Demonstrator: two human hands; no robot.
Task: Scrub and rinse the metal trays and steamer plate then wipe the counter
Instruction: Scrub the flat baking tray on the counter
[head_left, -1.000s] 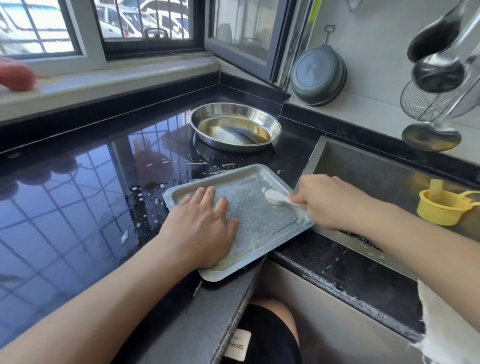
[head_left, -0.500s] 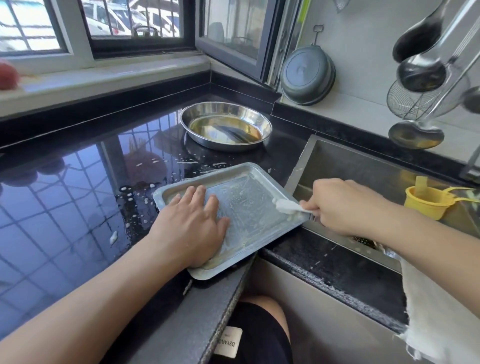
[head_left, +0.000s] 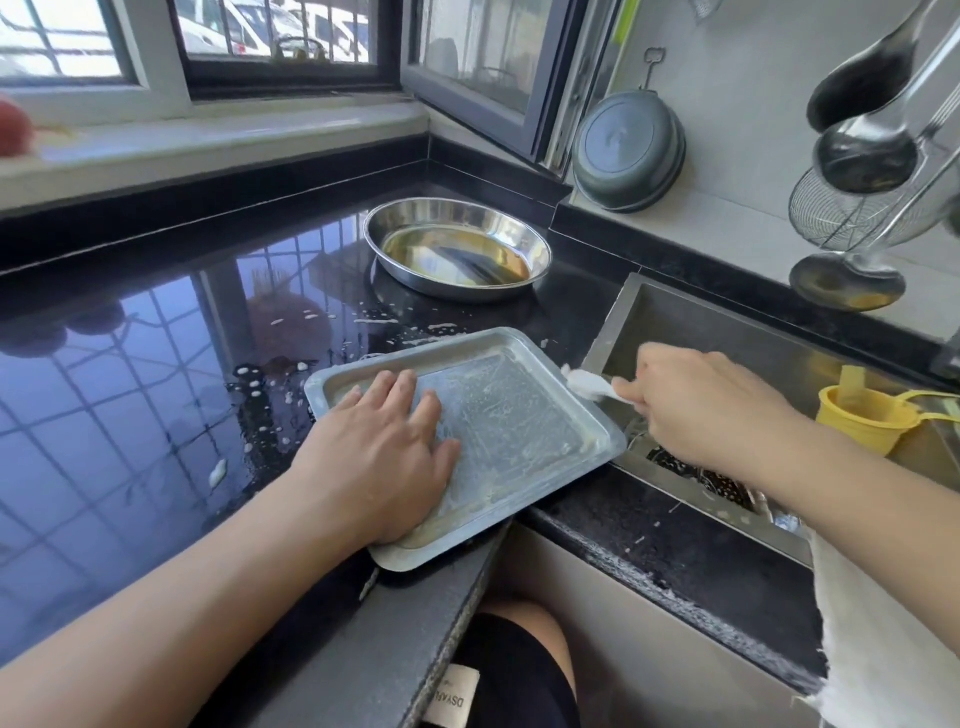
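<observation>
A rectangular metal tray (head_left: 524, 415) smeared with white residue lies on the black counter (head_left: 130, 389), its right corner jutting over the sink. My left hand (head_left: 384, 457) presses flat on the tray's left part, fingers straight. My right hand (head_left: 701, 400) grips a white scraper (head_left: 589, 385) whose tip sits at the tray's right rim, above the sink edge. A round metal dish (head_left: 457, 254) with oily liquid stands behind the tray.
The steel sink (head_left: 727, 332) lies at the right with a yellow cup (head_left: 862, 418) in it. Ladles and a wire strainer (head_left: 857, 208) hang at upper right. A grey lid (head_left: 628, 150) leans on the wall. White splatter (head_left: 249, 395) dots the counter. A white cloth (head_left: 883, 623) hangs at lower right.
My right hand has drawn the scraper rightward across the tray, from its middle to the right rim over the sink. The left hand stays pressed on the tray.
</observation>
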